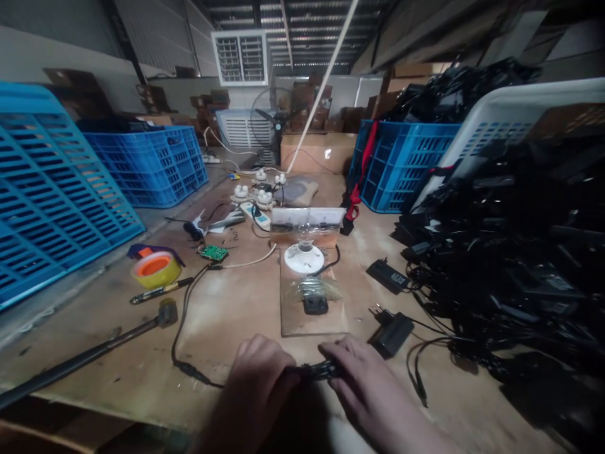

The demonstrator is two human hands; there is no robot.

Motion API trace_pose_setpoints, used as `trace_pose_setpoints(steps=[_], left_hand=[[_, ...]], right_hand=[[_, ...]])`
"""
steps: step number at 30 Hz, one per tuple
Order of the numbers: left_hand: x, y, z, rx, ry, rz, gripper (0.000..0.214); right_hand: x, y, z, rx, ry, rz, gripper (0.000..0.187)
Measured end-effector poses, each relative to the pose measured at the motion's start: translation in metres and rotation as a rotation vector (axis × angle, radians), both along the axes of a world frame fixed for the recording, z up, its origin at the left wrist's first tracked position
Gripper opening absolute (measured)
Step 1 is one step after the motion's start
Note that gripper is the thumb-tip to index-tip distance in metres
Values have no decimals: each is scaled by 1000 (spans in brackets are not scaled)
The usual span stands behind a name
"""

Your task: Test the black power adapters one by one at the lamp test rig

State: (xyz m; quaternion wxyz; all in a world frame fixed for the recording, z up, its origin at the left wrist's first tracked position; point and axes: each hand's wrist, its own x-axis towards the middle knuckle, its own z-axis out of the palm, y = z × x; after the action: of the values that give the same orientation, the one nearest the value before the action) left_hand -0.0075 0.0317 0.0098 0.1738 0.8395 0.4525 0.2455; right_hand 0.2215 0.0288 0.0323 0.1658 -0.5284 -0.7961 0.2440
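Both of my hands are closed around a bundled black cable (pixel 316 371) near the front edge of the wooden table. My left hand (pixel 259 372) grips its left end, and my right hand (pixel 357 372) has its fingers wrapped about the right end. Whatever lies inside the fists is hidden. Just beyond stands a wooden board (pixel 293 325) bearing a black socket (pixel 316 305) and a white round lamp holder (pixel 304 258). Beside my right hand lies a black power adapter (pixel 391 334) with plug pins, and a second adapter (pixel 387 275) sits farther back.
A large heap of black adapters and cables (pixel 510 284) covers the right side. At left lie a hammer (pixel 94 356), a pen (pixel 161 291), yellow tape (pixel 158 277) and a green circuit board (pixel 214 252). Blue crates (pixel 155 167) flank the table. A thin cord (pixel 182 328) runs toward my left hand.
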Motion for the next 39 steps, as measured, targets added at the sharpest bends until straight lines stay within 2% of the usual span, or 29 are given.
trace_pose_setpoints(steps=[2, 4, 6, 8, 11, 15, 19, 22, 25, 29, 34, 39], left_hand=[[0, -9, -2, 39, 14, -40, 7], [3, -15, -5, 120, 36, -71, 4], [8, -18, -10, 157, 58, -80, 6], [10, -16, -14, 148, 75, -56, 15], [6, -10, -16, 120, 96, -45, 14], [-1, -8, -13, 90, 77, -148, 8], [0, -5, -4, 81, 114, -162, 6], [2, 2, 1, 130, 188, -165, 16], [3, 8, 1, 152, 257, -88, 1], [4, 7, -2, 134, 201, -101, 18], [3, 0, -4, 92, 51, -19, 22], [6, 0, -7, -10, -65, 45, 15]], right_hand=[[4, -12, -4, -53, 102, 15, 44], [4, -17, -6, -58, 160, 45, 33], [2, -16, -5, 22, 172, 47, 23], [-1, -11, -5, 104, 152, 48, 23], [-2, -8, -3, 123, 116, 92, 17], [-3, -13, -2, 86, 130, 98, 24], [-8, -16, -9, 65, 140, 36, 24], [-11, -11, -18, 210, 68, 35, 21], [-12, 0, -22, 353, -21, 40, 17], [-14, 11, -16, 282, -78, 44, 19], [-14, 4, -7, 337, -143, -45, 16], [-15, -8, -15, 428, -207, -271, 16]])
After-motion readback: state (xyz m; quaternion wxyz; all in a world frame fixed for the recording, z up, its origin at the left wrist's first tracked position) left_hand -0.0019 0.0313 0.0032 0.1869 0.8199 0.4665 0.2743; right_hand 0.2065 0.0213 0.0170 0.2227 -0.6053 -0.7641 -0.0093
